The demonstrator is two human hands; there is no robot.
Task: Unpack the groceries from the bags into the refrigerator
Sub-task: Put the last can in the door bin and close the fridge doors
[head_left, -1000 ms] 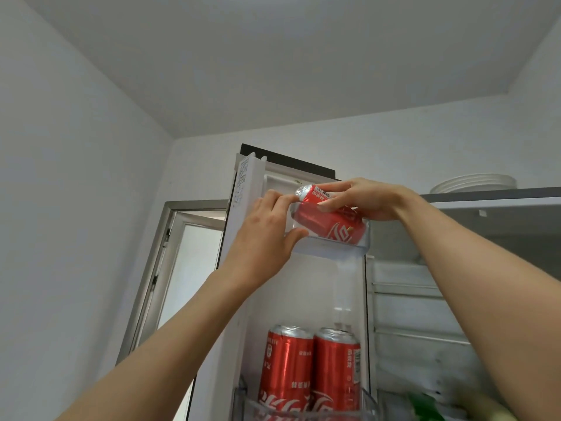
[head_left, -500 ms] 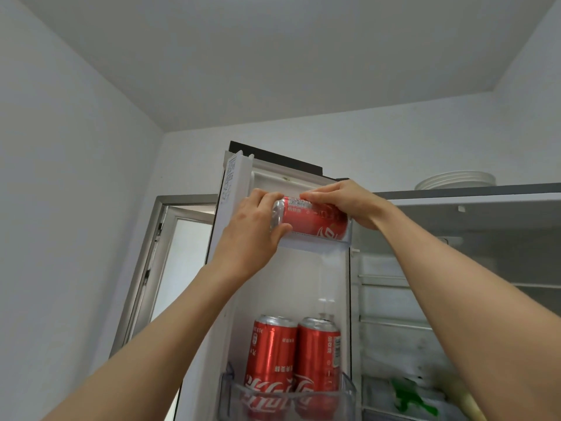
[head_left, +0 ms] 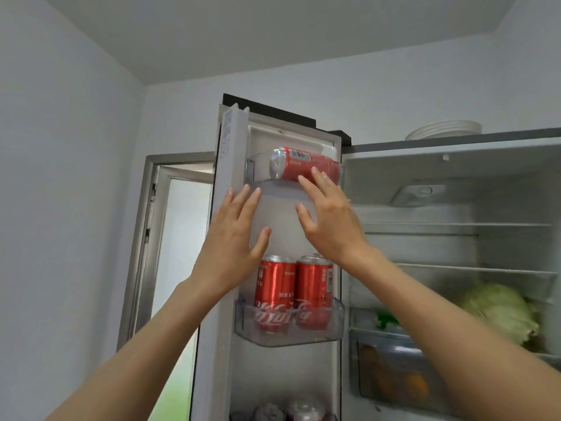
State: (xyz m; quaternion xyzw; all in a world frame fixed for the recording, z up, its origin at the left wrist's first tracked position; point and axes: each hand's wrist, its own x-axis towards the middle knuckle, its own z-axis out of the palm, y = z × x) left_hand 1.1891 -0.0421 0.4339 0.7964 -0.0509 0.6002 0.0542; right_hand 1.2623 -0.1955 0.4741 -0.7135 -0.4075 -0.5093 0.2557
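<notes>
- A red soda can (head_left: 303,164) lies on its side in the top door bin (head_left: 252,171) of the open refrigerator door (head_left: 230,141), silver end facing left
- The left hand (head_left: 232,238) is spread flat, fingers straight, just below that bin, holding nothing
- The right hand (head_left: 329,220) is also spread; its fingertips (head_left: 315,173) overlap the lying can's lower edge, though real contact cannot be told
- Two upright red cans (head_left: 293,287) stand side by side in the middle door bin (head_left: 337,320)
- Silver can tops (head_left: 303,410) show in a lower bin
- Inside the refrigerator (head_left: 455,183), a pale green cabbage (head_left: 498,308) sits on a shelf at right
- White plates (head_left: 444,129) rest on top of the appliance
</notes>
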